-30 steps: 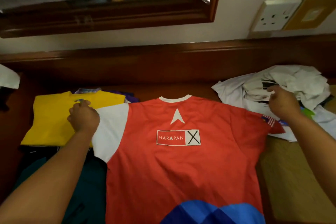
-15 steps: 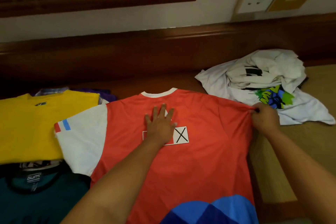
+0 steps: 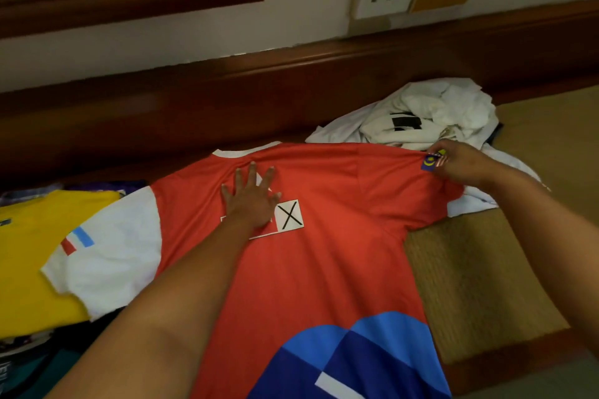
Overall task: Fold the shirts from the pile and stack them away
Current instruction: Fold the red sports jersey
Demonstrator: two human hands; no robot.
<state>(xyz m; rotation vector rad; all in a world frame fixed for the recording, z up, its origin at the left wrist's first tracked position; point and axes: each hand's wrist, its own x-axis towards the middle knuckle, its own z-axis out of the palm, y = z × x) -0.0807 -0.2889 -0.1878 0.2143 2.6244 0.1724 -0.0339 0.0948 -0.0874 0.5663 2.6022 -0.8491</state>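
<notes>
Head view, places given relative to the red shirt:

1. Red shirt [image 3: 324, 236]: we find it laid flat, back up, collar toward the wall, its blue hem panel nearest us. It is not yet folded.
2. Left hand [image 3: 251, 201]: we note it released, fingers straight and spread, pressing flat on the shirt's upper back over the printed label.
3. Right hand [image 3: 453, 163]: we see it grasping the shirt's right sleeve end at the small flag patch, pinched and drawn taut away from the body of the shirt.
4. White pile [image 3: 431, 120]: unfolded shirts, touching the red shirt's right shoulder and lying partly under the held sleeve. Risk, in our judgement: the sleeve, when folded in, could catch pile cloth and drag it along.
5. Yellow shirt [image 3: 29, 262]: folded, on the stack just left of the red shirt; the red shirt's white left sleeve [image 3: 110, 256] overlaps it. Risk: folding that sleeve may pull the stack askew.
6. Further risk, we judge: if the pressing palm slips on the smooth fabric, the fold line would shift and wrinkle.
</notes>
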